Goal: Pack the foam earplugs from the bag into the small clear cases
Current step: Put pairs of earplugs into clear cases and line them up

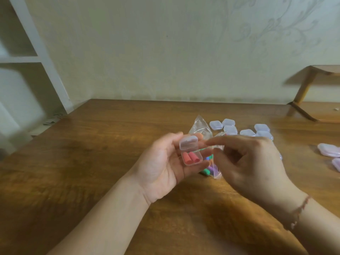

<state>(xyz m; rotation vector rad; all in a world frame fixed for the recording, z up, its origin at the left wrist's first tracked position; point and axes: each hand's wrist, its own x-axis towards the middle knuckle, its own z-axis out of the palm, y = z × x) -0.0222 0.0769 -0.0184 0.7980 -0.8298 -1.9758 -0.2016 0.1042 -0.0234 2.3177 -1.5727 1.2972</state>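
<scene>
My left hand [161, 162] holds a small clear case [190, 150] palm-up, with its lid flipped open. Two red foam earplugs [190, 157] lie inside it. My right hand [246, 162] hovers just right of the case, its fingers curled and its fingertips close to the lid; I see nothing between them. Under both hands lies the clear bag [211, 168] with several coloured earplugs in it. Part of the bag is hidden by my right hand.
Several closed clear cases [230, 128] lie on the wooden table [92, 144] behind my hands. More cases [329, 150] sit near the right edge. An empty clear bag [200, 126] stands behind the held case. A wooden shelf [312, 107] is at the back right.
</scene>
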